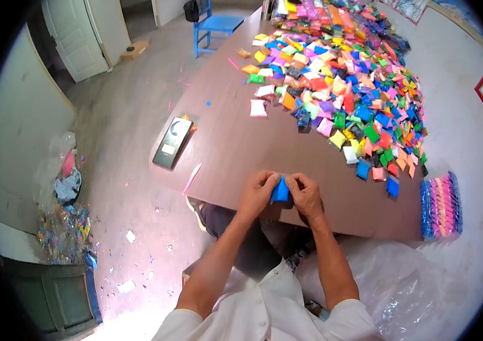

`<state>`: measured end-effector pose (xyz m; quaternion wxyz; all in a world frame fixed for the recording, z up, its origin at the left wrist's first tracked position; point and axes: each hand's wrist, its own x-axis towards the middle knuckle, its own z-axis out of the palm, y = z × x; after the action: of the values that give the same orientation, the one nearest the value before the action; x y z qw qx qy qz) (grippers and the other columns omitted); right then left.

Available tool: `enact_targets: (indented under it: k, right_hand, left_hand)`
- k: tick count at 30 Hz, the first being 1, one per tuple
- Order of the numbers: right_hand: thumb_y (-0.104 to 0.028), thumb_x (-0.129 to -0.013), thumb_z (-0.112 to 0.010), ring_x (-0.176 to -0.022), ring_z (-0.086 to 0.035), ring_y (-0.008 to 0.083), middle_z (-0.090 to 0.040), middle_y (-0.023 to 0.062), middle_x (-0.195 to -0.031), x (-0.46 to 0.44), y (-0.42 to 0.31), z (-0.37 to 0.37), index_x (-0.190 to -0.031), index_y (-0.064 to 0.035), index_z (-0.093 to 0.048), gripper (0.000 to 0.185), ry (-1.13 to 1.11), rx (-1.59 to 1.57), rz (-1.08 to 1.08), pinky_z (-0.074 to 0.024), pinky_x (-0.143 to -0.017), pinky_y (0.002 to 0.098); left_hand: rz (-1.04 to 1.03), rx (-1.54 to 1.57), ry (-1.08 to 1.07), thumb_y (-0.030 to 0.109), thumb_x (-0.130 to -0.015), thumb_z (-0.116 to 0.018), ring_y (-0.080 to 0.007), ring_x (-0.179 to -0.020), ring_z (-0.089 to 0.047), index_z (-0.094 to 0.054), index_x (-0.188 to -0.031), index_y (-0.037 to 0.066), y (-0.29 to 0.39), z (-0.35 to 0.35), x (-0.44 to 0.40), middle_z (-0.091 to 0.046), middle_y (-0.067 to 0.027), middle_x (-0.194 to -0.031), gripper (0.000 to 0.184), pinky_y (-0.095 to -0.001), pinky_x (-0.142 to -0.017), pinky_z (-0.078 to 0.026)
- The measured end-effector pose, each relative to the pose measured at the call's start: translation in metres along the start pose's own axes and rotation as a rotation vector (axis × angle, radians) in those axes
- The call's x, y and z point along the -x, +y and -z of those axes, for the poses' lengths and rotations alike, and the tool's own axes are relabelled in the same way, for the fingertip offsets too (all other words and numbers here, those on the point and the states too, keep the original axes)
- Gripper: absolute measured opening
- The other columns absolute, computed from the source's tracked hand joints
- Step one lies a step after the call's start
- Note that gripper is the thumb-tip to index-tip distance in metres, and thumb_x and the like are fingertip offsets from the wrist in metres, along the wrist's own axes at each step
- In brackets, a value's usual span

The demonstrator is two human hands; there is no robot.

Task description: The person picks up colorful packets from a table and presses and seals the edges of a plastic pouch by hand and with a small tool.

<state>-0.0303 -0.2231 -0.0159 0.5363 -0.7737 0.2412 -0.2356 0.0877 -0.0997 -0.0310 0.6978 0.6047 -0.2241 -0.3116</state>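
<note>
A small blue packet (279, 191) is pinched between my two hands, just above the table's front edge. My left hand (257, 192) grips its left side, thumb and fingers pressed together near the top. On the right side, my right hand (306, 194) closes on it in the same way. The packet hangs upright between the thumbs, and the fingers behind it are hidden. Beyond my hands, a large heap of small colourful packets (341, 88) covers the far right of the table. A pink plastic strip (192, 178) lies to the left of my hands.
A dark phone-like slab (173, 142) lies at the brown table's (224, 131) left edge. Bundled pink and blue packet strips (442, 206) sit by the right corner. Clear plastic sheeting (389, 284) is at my right side. A blue chair (216, 25) stands behind; litter (68, 230) lies along the left wall.
</note>
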Motion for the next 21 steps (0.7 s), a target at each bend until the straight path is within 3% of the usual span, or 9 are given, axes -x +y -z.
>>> enact_targets:
  k: [4, 7, 10, 12, 14, 19, 21]
  right_hand:
    - [-0.023, -0.1, -0.065, -0.079, -0.064, 0.0155, -0.071, 0.0093, -0.086, 0.015, -0.007, -0.01, -0.102, 0.0009, -0.07, 0.025, 0.122, 0.064, 0.032, -0.053, -0.075, 0.0332]
    - [-0.023, -0.1, -0.065, -0.08, -0.065, 0.0153, -0.071, 0.01, -0.087, 0.042, -0.022, -0.029, -0.103, 0.0008, -0.07, 0.024, 0.248, 0.046, 0.018, -0.0529, -0.075, 0.0329]
    - [-0.024, -0.099, -0.066, -0.074, -0.058, 0.0118, -0.065, 0.0066, -0.078, 0.07, -0.047, -0.056, -0.098, 0.0011, -0.068, 0.025, 0.435, -0.013, 0.077, -0.0487, -0.067, 0.0314]
    - [-0.025, -0.1, -0.064, -0.075, -0.058, 0.0133, -0.065, 0.0083, -0.079, 0.09, -0.055, -0.077, -0.096, 0.0008, -0.067, 0.026, 0.413, -0.093, -0.029, -0.0492, -0.068, 0.0331]
    - [-0.024, -0.1, -0.064, -0.075, -0.06, 0.014, -0.067, 0.009, -0.081, 0.108, -0.053, -0.104, -0.096, 0.0004, -0.067, 0.025, 0.408, -0.148, -0.05, -0.0503, -0.069, 0.0333]
    - [-0.023, -0.1, -0.059, -0.072, -0.06, 0.0142, -0.066, 0.0109, -0.075, 0.136, -0.02, -0.144, -0.093, 0.0006, -0.067, 0.026, 0.261, -0.221, -0.145, -0.0506, -0.067, 0.0338]
    - [-0.025, -0.104, -0.06, -0.066, -0.044, 0.0092, -0.049, 0.0012, -0.068, 0.141, -0.013, -0.148, -0.086, -0.0008, -0.061, 0.03, 0.116, -0.24, -0.056, -0.0415, -0.058, 0.0308]
  left_hand:
    - [-0.007, -0.1, 0.007, 0.024, -0.101, -0.066, -0.0092, -0.082, -0.062, -0.071, -0.104, -0.002, 0.002, 0.003, 0.01, -0.069, -0.0019, -0.087, 0.027, -0.0275, -0.073, -0.052]
    - [-0.04, -0.063, 0.038, 0.024, -0.101, -0.066, -0.009, -0.084, -0.062, -0.071, -0.105, -0.002, 0.011, -0.003, 0.033, -0.069, -0.0007, -0.088, 0.027, -0.0276, -0.075, -0.052]
    - [-0.053, 0.034, 0.111, 0.023, -0.102, -0.066, -0.0084, -0.083, -0.061, -0.071, -0.106, -0.002, 0.017, 0.001, 0.07, -0.069, -0.0009, -0.089, 0.026, -0.027, -0.075, -0.052]
    - [-0.086, -0.048, 0.141, 0.023, -0.102, -0.066, -0.0082, -0.084, -0.061, -0.071, -0.106, -0.002, 0.02, 0.017, 0.095, -0.07, -0.002, -0.09, 0.026, -0.0269, -0.076, -0.052]
    - [0.006, -0.234, 0.253, 0.022, -0.101, -0.066, -0.0094, -0.084, -0.062, -0.069, -0.105, -0.002, 0.024, 0.028, 0.119, -0.071, -0.0058, -0.092, 0.025, -0.0282, -0.076, -0.052]
    - [-0.009, -0.292, 0.365, 0.024, -0.101, -0.064, -0.0147, -0.077, -0.064, -0.069, -0.1, -0.003, -0.022, 0.065, 0.162, -0.07, -0.0094, -0.083, 0.027, -0.0313, -0.072, -0.052]
    - [0.028, -0.342, 0.391, 0.026, -0.101, -0.063, -0.0168, -0.075, -0.065, -0.069, -0.099, -0.003, -0.021, 0.071, 0.175, -0.069, -0.0104, -0.081, 0.029, -0.0329, -0.071, -0.052]
